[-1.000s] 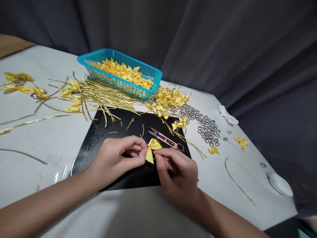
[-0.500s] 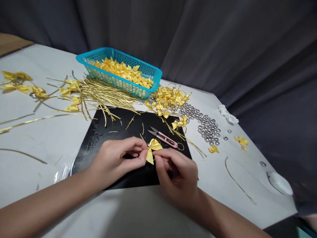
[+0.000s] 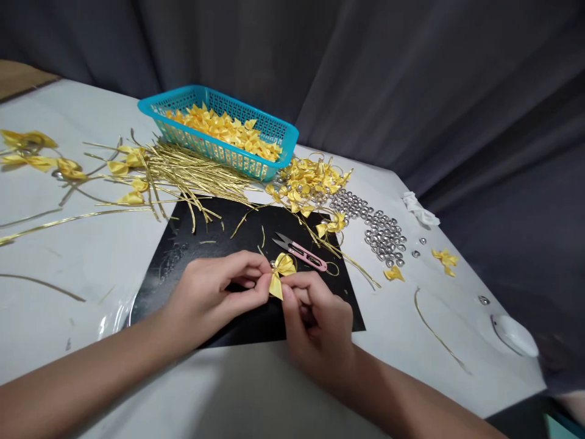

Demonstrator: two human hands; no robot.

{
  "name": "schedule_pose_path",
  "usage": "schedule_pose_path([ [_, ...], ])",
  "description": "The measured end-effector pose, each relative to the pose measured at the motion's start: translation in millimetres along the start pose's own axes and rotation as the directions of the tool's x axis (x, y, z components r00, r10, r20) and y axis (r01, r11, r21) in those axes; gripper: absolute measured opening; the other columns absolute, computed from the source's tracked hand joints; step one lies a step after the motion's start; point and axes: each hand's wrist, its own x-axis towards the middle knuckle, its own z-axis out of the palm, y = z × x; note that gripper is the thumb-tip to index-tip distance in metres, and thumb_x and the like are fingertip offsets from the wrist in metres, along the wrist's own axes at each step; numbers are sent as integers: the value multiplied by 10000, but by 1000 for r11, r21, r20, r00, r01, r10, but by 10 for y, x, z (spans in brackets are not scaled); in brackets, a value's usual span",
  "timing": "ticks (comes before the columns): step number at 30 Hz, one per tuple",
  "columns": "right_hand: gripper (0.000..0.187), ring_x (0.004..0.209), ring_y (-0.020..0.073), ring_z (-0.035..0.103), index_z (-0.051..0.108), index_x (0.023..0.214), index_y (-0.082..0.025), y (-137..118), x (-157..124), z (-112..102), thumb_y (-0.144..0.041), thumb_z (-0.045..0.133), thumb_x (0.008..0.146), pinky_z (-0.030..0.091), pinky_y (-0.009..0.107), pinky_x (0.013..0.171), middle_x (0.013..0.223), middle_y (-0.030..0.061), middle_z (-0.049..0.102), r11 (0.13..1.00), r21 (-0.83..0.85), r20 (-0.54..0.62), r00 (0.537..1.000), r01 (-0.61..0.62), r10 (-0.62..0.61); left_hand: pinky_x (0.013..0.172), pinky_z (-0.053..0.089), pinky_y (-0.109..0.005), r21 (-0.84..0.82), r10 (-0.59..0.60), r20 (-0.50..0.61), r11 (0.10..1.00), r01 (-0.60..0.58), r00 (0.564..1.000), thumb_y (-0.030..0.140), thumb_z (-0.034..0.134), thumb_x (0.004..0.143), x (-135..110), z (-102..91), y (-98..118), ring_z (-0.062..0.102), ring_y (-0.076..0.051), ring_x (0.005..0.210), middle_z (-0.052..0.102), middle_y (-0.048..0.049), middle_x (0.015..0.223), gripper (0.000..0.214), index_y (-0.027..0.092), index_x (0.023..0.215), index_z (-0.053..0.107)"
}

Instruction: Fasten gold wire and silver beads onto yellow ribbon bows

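Note:
Between my hands, over the black mat (image 3: 201, 244), is a small yellow ribbon bow (image 3: 276, 284) with a bit of gold cord at its knot. My left hand (image 3: 226, 286) pinches the bow's left side between thumb and index finger. From the right, my right hand (image 3: 317, 317) has its thumb and index finger closed at the bow's right edge; its other fingers are curled in. What lies right under the fingertips is hidden. Just beyond the bow, pink thread snips (image 3: 304, 253) rest on the mat, with their blades pointing to the upper left.
A blue basket (image 3: 292, 137) of yellow bows stands at the back. Gold cords (image 3: 192, 174) lie before it, with corded bows (image 3: 315, 180) beside them. Silver bells (image 3: 384, 235) spread to the right, near a white mouse-shaped object (image 3: 516, 335). Grey curtain (image 3: 365, 73) hangs behind the table.
My right hand has shifted slightly left, closer to my left hand, and the bow has turned a little. My left hand keeps its pinch.

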Motion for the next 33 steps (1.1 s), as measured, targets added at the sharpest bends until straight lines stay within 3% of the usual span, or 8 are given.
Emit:
schedule_pose_path([
  [7, 79, 322, 21, 337, 471, 868, -180, -24, -18, 36, -109, 453, 841, 222, 148, 357, 459, -93, 448, 998, 53, -24, 999, -29, 30, 531, 466, -22, -101, -124, -25, 988, 121, 992, 208, 614, 752, -33, 42, 72, 657, -60, 602, 673, 68, 650, 24, 189, 737, 618],
  [13, 94, 370, 44, 425, 469, 909, -177, -21, -53, 79, -106, 440, 856, 305, 159, 402, 471, -81, 463, 991, 135, -65, 998, -10, 19, 557, 470, -25, 1, -24, -52, 1000, 24, 998, 223, 590, 795, -87, 106, 74, 667, -53, 626, 691, 84, 692, 24, 213, 789, 612],
  [19, 81, 336, 23, 351, 475, 889, -171, -47, -69, 81, -103, 443, 857, 240, 154, 354, 467, -87, 415, 985, 171, -52, 998, -12, 21, 555, 478, -69, 234, 146, -92, 964, -121, 985, 280, 564, 832, -145, 91, 48, 659, -59, 587, 694, 81, 693, 70, 222, 856, 596],
  [33, 91, 363, 17, 323, 445, 925, -192, -84, -95, 86, -117, 423, 878, 246, 152, 379, 511, -94, 399, 959, 280, -24, 998, -50, 59, 520, 470, -77, 334, 237, -131, 925, -183, 963, 333, 509, 875, -130, 70, 108, 639, -46, 524, 681, 92, 653, 132, 222, 845, 575],
])
